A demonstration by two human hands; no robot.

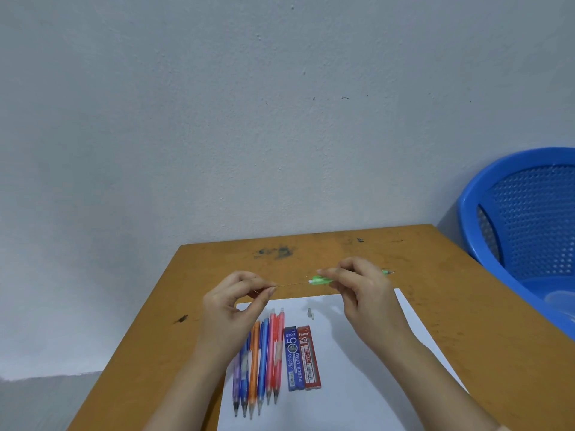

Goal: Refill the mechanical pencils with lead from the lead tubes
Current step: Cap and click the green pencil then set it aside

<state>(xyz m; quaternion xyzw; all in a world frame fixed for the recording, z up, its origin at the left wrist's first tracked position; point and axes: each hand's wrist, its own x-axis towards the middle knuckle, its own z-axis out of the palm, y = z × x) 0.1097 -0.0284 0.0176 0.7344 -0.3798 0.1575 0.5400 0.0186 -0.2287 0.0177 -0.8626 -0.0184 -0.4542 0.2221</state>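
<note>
The person holds both hands up over the table [451, 306], a little above a white paper [357, 384]. The left hand [233, 306] pinches one thin lead [292, 284] between thumb and forefinger, with the other fingers curled in. The lead runs nearly level to the right and reaches the whitish back end of a green pencil [320, 280]. From here I cannot tell whether its end is already inside. The right hand [364, 293] grips that pencil around the barrel with its fingertips. The pencil's point pokes out past the hand on the far right.

Down on the paper, six pencils [259, 362] lie side by side with their points toward the person: purple, blue, orange, blue and two red. Just right of them lie the blue tube [294, 359] and the red tube [309, 357], touching each other. Two small pale bits [310, 312] sit on the paper beyond the tubes, below the green pencil; they are too small to make out.

A blue basket [513, 213] stands off the table's right edge, against the grey wall [280, 119].
</note>
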